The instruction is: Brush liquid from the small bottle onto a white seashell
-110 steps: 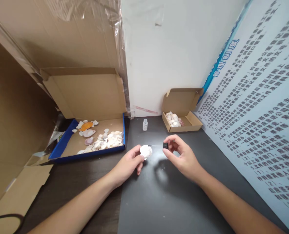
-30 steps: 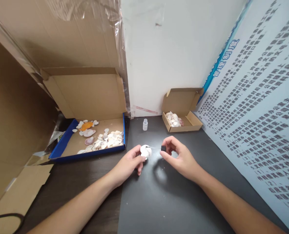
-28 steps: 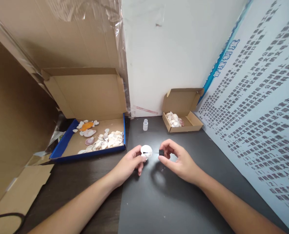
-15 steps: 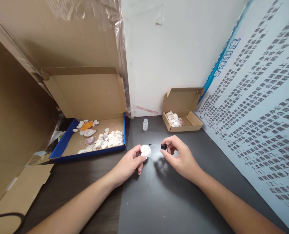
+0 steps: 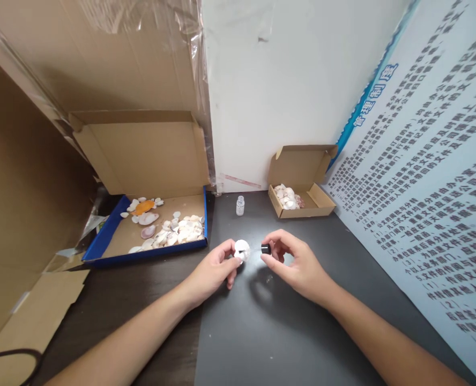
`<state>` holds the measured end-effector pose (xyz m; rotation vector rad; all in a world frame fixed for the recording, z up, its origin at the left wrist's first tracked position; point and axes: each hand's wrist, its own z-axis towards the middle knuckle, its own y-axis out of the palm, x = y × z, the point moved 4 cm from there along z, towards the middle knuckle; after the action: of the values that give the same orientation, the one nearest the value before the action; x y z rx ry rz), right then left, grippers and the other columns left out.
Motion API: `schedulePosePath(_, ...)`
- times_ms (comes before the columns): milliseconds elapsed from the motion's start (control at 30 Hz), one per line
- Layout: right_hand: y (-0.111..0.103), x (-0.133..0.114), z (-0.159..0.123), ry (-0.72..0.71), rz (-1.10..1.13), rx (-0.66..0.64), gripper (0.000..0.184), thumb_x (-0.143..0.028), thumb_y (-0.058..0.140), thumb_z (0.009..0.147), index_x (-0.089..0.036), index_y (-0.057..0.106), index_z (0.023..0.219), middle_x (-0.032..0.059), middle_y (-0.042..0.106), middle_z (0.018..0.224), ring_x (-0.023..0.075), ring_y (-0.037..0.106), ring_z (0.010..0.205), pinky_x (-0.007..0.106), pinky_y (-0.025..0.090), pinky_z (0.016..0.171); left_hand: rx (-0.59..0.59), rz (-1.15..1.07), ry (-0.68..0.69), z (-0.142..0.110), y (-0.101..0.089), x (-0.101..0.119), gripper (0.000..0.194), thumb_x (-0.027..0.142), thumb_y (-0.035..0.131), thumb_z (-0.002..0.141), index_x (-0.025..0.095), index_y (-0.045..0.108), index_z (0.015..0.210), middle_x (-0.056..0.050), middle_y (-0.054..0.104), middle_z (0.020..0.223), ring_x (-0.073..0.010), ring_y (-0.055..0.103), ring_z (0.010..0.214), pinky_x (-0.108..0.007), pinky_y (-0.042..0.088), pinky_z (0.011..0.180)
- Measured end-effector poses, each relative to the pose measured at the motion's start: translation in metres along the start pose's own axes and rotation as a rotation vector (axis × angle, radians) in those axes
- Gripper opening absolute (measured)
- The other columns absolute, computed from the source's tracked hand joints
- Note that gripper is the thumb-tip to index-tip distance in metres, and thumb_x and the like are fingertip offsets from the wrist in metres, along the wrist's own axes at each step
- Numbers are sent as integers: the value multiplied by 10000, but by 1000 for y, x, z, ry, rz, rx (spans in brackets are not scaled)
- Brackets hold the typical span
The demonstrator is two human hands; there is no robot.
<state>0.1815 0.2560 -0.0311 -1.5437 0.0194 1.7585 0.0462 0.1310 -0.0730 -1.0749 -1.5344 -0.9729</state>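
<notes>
Here, one white shell is held pinched in the left hand, above the dark table. Just beside it, one black cap is gripped in the right hand, closed on it. Farther back, one small bottle is seen between one large box and one smaller box.

ridged shell, glossy black plastic-looking cap, smooth sheeny tabletop, small matt cardboard box

The left forearm and right forearm are bare as far as they show, tapering to slim wrists; left grip and right grip are bare too, with slender fingers.
</notes>
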Motion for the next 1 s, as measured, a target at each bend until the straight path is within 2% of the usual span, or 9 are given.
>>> schedulePosePath(100,-4,0,0,4,-46,88,131,-224,617,839,-218,581,965,-17,520,758,120,500,618,271,433,620,1,16,-4,0,0,1,183,345,547,854,192,447,853,89,438,528,-64,385,449,-199,366,500)
schedulePosePath(200,-1,-1,0,3,40,9,137,-248,615,850,-220,572,977,-27,503,720,125,505,619,268,442,618,-6,14,0,0,1,3,222,380,566,849,194,446,861,88,443,559,-60,381,447,-200,360,495)
schedulePosePath(267,1,-2,0,-31,17,-35,132,-235,617,847,-221,581,972,-20,514,743,125,503,626,271,446,629,-8,19,-2,-1,2,4,250,406,581,844,195,446,863,86,449,573,-61,383,450,-200,354,491)
schedulePosePath(400,-3,-3,0,-10,-55,80,127,-219,613,843,-218,578,964,-7,527,766,128,495,625,277,436,620,-8,27,-9,-2,2,5,249,403,587,835,200,442,832,87,442,541,-70,393,452,-202,356,501)
schedulePosePath(567,2,-6,1,-33,12,-58,123,-231,619,840,-217,570,952,-20,526,733,125,504,615,269,447,618,-28,8,-9,-1,1,3,210,363,583,828,198,455,838,84,443,561,-67,387,454,-201,358,497)
schedulePosePath(667,-2,-5,0,-29,-71,57,117,-220,621,834,-212,568,938,-16,526,742,125,493,622,272,435,616,-24,-23,-21,0,1,1,151,303,561,811,197,454,814,81,440,574,-64,386,457,-201,370,499)
schedulePosePath(733,-4,-5,0,-13,-41,82,122,-232,622,836,-212,553,935,-28,508,699,127,489,612,269,431,607,-20,-36,-30,0,1,1,137,282,558,801,195,452,803,75,451,592,-62,395,466,-200,377,501)
schedulePosePath(867,2,-6,-1,-43,17,-43,119,-234,616,837,-213,547,932,-32,510,693,123,497,600,268,437,607,-25,-50,-35,0,2,2,151,290,571,799,195,454,809,78,442,586,-63,410,458,-202,384,490)
schedulePosePath(1000,-4,-7,-1,-25,-55,89,114,-232,611,833,-212,544,923,-29,498,691,129,484,608,272,425,606,-19,-84,-35,1,2,2,163,279,586,772,194,448,789,70,464,641,-53,419,455,-203,406,482)
